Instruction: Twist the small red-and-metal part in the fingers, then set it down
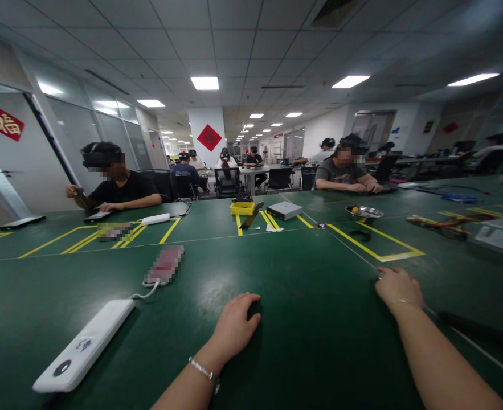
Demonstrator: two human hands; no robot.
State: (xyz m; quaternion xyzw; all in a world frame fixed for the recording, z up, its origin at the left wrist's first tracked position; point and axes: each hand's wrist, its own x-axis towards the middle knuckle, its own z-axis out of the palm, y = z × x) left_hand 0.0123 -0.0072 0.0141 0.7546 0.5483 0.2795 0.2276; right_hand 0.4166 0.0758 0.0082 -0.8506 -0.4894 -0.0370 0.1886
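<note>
My left hand (236, 323) lies on the green table (311, 319), thumb and fingers apart, with nothing in it. A bracelet circles that wrist. To its left are a long white device (86, 344) and a phone (164, 266) in a pinkish case, joined by a white cable (146, 293). My right hand (400, 289) is farther right, by a seam in the table, its fingers curled down. A small dark bit shows at its fingertips; what it is I cannot make out. A long dark object (477, 327) lies right of my right forearm.
Across the table sit two people in headsets. Between them are a yellow bin (242, 208), a grey metal box (284, 210) and a metal bowl (364, 212). Bundled wires (441, 226) and a metal case (501, 239) lie at the right. Yellow tape marks the tabletop.
</note>
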